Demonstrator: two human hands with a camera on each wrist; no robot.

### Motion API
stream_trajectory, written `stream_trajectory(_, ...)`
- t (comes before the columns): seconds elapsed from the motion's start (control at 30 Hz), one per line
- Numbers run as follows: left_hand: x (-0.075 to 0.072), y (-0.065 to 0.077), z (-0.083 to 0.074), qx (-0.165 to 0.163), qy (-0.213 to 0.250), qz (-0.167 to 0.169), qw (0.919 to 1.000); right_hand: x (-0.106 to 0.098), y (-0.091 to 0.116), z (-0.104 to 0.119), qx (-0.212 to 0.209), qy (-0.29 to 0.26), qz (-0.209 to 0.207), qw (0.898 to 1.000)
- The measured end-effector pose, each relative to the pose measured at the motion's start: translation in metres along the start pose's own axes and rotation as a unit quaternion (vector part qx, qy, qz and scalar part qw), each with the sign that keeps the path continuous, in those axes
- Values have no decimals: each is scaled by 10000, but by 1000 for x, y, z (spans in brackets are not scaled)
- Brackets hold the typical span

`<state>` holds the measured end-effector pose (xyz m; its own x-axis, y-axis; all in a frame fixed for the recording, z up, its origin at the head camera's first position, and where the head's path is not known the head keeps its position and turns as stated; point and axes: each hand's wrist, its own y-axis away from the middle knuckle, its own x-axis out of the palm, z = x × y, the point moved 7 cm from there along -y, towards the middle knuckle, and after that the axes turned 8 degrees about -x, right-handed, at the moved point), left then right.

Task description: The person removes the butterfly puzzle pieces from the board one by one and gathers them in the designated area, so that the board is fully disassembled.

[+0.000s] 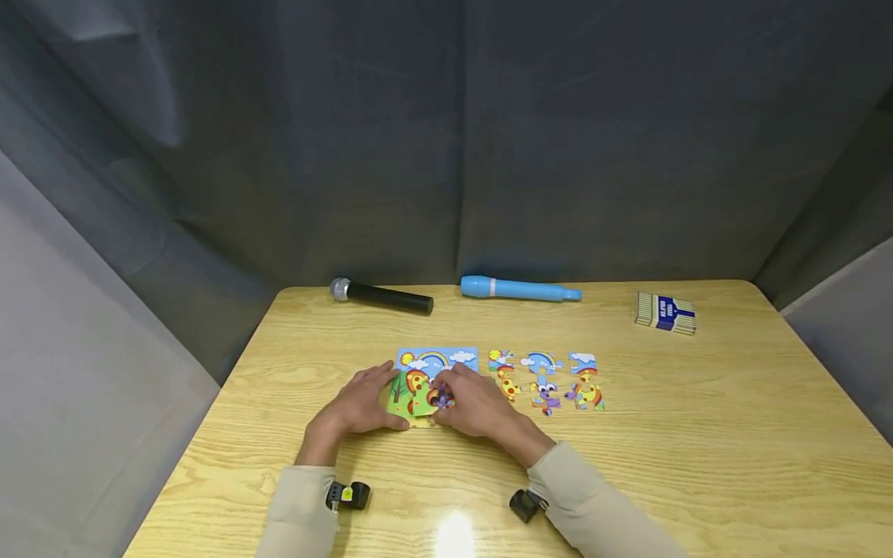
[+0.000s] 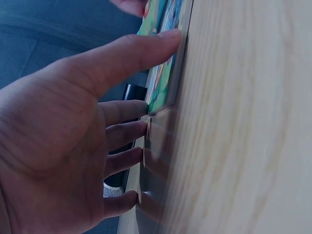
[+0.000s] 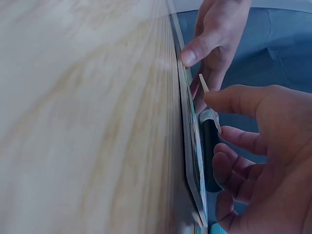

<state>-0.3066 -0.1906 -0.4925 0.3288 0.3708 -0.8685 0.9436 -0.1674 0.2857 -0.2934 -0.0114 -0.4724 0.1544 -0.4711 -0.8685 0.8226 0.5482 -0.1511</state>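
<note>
A colourful picture board (image 1: 460, 355), with a sun, rainbow and clouds on it, lies flat on the table. My left hand (image 1: 359, 403) rests at its left side, fingers fairly straight and spread; in the left wrist view its thumb (image 2: 168, 45) touches the near edge. Above the board, my right hand (image 1: 477, 403) pinches a green-and-red jigsaw piece (image 1: 422, 401) between thumb and index finger. The right wrist view shows that piece edge-on and tilted (image 3: 203, 83), its other fingers curled loosely. Whether the piece touches the board cannot be told. Part of the board is hidden by the right hand.
Several loose jigsaw pieces (image 1: 542, 362) lie in two rows right of the board. Along the back edge are a black microphone (image 1: 391, 297) and a blue torch-like cylinder (image 1: 519, 289). A flat brush-like object (image 1: 666, 313) with a blue label lies at the back right.
</note>
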Motion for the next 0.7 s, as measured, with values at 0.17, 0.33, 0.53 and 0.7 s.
stream_trajectory(0.17,-1,1,1,25,33,28,10000,-7,8,-4,-75,-87,-101,9999)
stream_trajectory(0.33,0,1,1,18,5,52,10000,-13,18,-9,-47,-21,-124,9999)
stream_trajectory(0.53,0,2,1,9,-42,34,10000,-19,30,-21,211,123,-55,9997)
stream_trajectory(0.7,-1,3,1,-22,27,51,10000,-24,40,-27,324,105,-24,9994)
